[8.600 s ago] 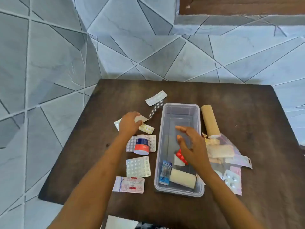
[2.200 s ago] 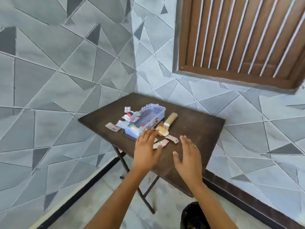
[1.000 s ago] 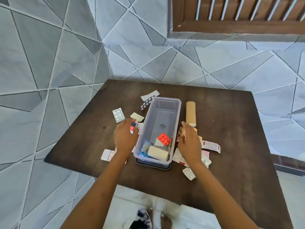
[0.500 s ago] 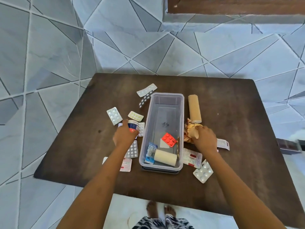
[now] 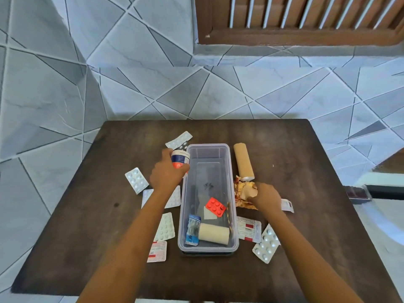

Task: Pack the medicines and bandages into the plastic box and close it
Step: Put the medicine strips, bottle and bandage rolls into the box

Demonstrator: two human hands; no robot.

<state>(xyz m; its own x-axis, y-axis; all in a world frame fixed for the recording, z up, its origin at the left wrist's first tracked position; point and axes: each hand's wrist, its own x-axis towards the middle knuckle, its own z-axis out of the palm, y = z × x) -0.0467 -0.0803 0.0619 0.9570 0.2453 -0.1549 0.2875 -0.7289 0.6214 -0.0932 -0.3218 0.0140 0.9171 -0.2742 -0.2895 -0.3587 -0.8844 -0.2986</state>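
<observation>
Since half a second ago the left hand has lifted the small bottle, clasped, to the plastic box rim for dropping in, while the right hand closes on the crumpled golden packet beside the box.

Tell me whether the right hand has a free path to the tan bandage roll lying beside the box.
Probably yes. The bandage roll lies uncovered on the table just beyond the right hand, nothing between them. But that hand is already closed on the gold foil pack, so it would likely need to drop it first.
</observation>
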